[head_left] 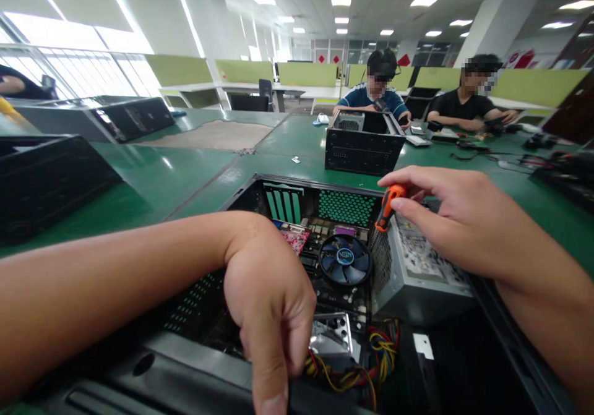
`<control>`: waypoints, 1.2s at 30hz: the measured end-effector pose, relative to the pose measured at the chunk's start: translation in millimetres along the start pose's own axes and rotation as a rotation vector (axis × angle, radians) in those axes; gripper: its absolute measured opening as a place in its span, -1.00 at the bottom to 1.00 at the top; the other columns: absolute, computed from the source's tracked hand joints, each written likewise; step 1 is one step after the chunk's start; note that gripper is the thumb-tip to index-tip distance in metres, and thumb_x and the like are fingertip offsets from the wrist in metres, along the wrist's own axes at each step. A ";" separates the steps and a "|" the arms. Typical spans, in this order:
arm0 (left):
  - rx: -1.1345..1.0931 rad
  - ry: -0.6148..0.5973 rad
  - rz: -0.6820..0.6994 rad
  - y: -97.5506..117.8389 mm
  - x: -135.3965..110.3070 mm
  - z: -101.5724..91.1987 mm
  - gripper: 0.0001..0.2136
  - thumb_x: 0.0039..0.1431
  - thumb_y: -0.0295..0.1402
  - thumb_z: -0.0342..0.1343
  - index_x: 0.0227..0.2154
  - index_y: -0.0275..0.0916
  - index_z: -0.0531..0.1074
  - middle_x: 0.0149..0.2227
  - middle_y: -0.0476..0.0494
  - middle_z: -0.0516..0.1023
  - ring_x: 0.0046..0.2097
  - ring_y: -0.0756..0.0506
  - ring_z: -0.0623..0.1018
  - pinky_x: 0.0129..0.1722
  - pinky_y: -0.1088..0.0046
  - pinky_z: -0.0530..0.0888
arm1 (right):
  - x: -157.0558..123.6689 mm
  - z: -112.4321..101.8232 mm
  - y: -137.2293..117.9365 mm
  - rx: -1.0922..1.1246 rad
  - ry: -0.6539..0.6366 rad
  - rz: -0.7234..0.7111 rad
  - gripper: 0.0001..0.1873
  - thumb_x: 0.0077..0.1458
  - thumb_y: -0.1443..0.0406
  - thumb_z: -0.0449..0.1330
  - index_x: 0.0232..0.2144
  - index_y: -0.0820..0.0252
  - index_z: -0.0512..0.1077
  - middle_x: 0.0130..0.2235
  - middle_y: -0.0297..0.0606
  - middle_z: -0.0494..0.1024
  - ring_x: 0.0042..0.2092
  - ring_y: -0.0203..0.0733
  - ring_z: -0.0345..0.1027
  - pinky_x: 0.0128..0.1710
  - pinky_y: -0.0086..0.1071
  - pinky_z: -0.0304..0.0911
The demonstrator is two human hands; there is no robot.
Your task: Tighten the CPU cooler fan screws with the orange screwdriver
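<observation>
An open black computer case point(241, 201) lies on the green table in front of me. Inside sit a motherboard with a blue CPU fan point(344, 258), a grey power supply point(417, 273) and a bundle of coloured wires point(366, 365). My right hand point(459, 217) pinches the orange and black handle of a screwdriver point(387, 208) over the power supply. My left hand point(271, 303) hangs over the case's near edge with its fingers curled down by the wires; whether they hold anything is hidden.
A second open case point(362, 140) stands further back, with two seated people point(375, 96) working behind it. More black cases lie at the left point(46, 180) and far left point(134, 118). Cables and parts point(510, 149) clutter the right side.
</observation>
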State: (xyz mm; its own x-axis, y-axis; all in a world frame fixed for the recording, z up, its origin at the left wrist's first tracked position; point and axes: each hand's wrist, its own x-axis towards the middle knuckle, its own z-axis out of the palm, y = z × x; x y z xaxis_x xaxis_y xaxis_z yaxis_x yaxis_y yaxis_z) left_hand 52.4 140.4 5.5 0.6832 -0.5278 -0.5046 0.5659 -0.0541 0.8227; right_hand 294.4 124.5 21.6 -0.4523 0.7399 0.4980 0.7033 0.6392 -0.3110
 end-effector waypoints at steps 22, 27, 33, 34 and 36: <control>0.466 0.667 -0.830 5.6 1.6 -2.2 -0.60 0.23 -0.37 0.11 -0.74 -0.16 0.50 -0.49 -0.11 0.64 -0.40 -0.12 0.48 -0.37 0.37 0.29 | -6.4 -5.9 -12.3 0.239 -0.092 -0.216 -0.76 0.25 0.37 0.24 -0.06 0.14 0.62 -0.07 -0.32 0.74 -0.09 -0.20 0.61 -0.06 -0.40 0.40; 0.591 0.683 -0.938 0.3 1.1 -4.8 -0.80 0.21 -0.35 0.17 -0.32 -0.22 0.72 -0.26 -0.22 0.73 -0.33 -0.15 0.53 -0.39 0.38 0.31 | -6.2 -6.4 -12.8 0.236 -0.096 -0.227 -0.77 0.27 0.37 0.24 -0.06 0.12 0.62 -0.07 -0.37 0.73 -0.08 -0.25 0.60 -0.07 -0.43 0.39; 0.646 0.721 -1.013 -2.1 -3.0 -5.8 -0.69 0.24 -0.30 0.14 -0.16 -0.32 0.74 -0.16 -0.39 0.74 -0.23 -0.28 0.64 -0.23 0.29 0.45 | -5.1 -7.7 -14.8 0.243 -0.171 -0.182 -0.93 0.22 0.19 0.36 -0.24 0.00 0.62 -0.26 -0.41 0.71 -0.30 -0.18 0.56 -0.33 -0.31 0.40; 0.649 0.723 -1.023 -1.9 -3.3 -5.7 -0.69 0.22 -0.36 0.14 -0.11 -0.33 0.73 -0.13 -0.41 0.73 -0.19 -0.30 0.66 -0.20 0.29 0.47 | -5.4 -8.0 -14.6 0.237 -0.179 -0.176 -0.92 0.22 0.17 0.36 -0.25 -0.02 0.62 -0.26 -0.40 0.71 -0.30 -0.14 0.56 -0.34 -0.28 0.40; 0.665 0.729 -1.035 -2.0 -3.6 -6.0 -0.65 0.18 -0.45 0.13 -0.05 -0.34 0.71 -0.08 -0.42 0.72 -0.12 -0.32 0.67 -0.15 0.30 0.49 | -6.5 -8.2 -13.8 0.227 -0.172 -0.185 -0.91 0.25 0.17 0.33 -0.20 -0.06 0.63 -0.20 -0.39 0.73 -0.23 -0.09 0.59 -0.27 -0.24 0.45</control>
State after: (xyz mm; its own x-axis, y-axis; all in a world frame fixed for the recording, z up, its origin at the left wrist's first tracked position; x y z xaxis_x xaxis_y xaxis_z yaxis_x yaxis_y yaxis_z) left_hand 51.6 147.5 4.1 0.2992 0.5288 -0.7943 0.7684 -0.6270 -0.1280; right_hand 292.1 109.1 29.3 -0.6604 0.6191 0.4250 0.4695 0.7821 -0.4097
